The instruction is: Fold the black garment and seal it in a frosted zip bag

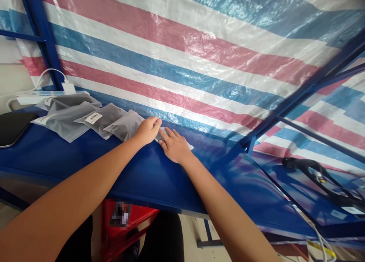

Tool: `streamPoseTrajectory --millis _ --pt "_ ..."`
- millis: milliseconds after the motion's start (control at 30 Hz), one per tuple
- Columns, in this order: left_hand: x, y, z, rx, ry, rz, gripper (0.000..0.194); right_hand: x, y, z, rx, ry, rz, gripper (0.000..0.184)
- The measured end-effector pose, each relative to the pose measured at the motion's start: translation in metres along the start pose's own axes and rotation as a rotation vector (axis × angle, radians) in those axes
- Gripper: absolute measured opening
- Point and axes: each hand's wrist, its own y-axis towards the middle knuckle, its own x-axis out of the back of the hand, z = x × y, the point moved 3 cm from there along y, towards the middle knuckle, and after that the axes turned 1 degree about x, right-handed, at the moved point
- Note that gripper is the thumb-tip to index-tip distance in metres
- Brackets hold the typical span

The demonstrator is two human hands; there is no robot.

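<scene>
A grey frosted plastic bag (190, 146) lies on the blue table, mostly hidden under my hands. My right hand (174, 145) rests flat on it with the fingers spread. At its left end is my left hand (148, 130), fingers close together and bent over the bag's edge; the fingertips are partly hidden. Just left of that hand lies another frosted bag (125, 125) with something dark inside. Farther left is a bag with a barcode label (94, 118), then more grey bags (68, 119) overlapping one another.
A black flat device (14, 129) lies at the left edge, near a white power strip (34, 97) with a plugged-in charger (68, 88). A striped plastic sheet (171, 56) hangs behind the blue table (137, 174). Black straps or cables (313, 170) lie right; a red stool (111, 235) stands below.
</scene>
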Motion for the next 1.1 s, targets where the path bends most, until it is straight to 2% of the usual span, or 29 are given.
streamPoseTrajectory --millis 133,267,333,367,467,567,733,800,900,967,1033,1100 --pt "0.001 0.000 0.003 0.013 0.088 -0.022 0.021 0.005 0.000 -0.027 -0.158 0.083 -0.055 0.061" --pt "0.003 0.000 0.007 0.038 0.110 -0.006 0.018 0.023 -0.005 -0.064 -0.194 0.340 -0.123 0.054" --pt "0.003 -0.001 0.006 0.046 0.107 0.045 0.020 0.030 -0.007 -0.089 -0.368 0.396 -0.215 0.056" --pt "0.002 -0.003 0.005 0.043 0.110 0.074 0.021 0.030 -0.008 -0.101 -0.437 0.387 -0.222 0.056" --pt "-0.001 -0.006 0.002 0.033 0.140 0.162 0.029 0.022 -0.008 -0.123 -0.585 0.338 -0.135 0.053" --pt "-0.004 -0.007 0.002 0.038 0.150 0.215 0.034 0.012 -0.007 -0.122 -0.646 0.377 -0.081 0.048" --pt "-0.009 -0.004 0.006 0.029 0.011 0.205 0.028 0.005 -0.004 -0.084 -0.544 0.891 0.042 0.048" --pt "-0.010 -0.004 0.008 0.046 -0.034 0.195 0.024 0.005 -0.004 -0.074 -0.488 0.991 0.063 0.049" --pt "-0.012 -0.003 0.011 0.079 -0.098 0.166 0.021 0.005 -0.004 -0.073 -0.480 0.969 0.029 0.057" --pt "-0.014 -0.001 0.015 0.155 -0.212 0.150 0.021 0.004 -0.004 -0.077 -0.499 0.932 -0.004 0.060" --pt "-0.018 0.001 0.021 0.281 -0.384 0.133 0.022 0.004 -0.003 -0.080 -0.495 0.879 -0.034 0.055" --pt "-0.020 0.003 0.025 0.388 -0.559 0.099 0.022 0.004 -0.002 -0.083 -0.485 0.810 -0.077 0.042"
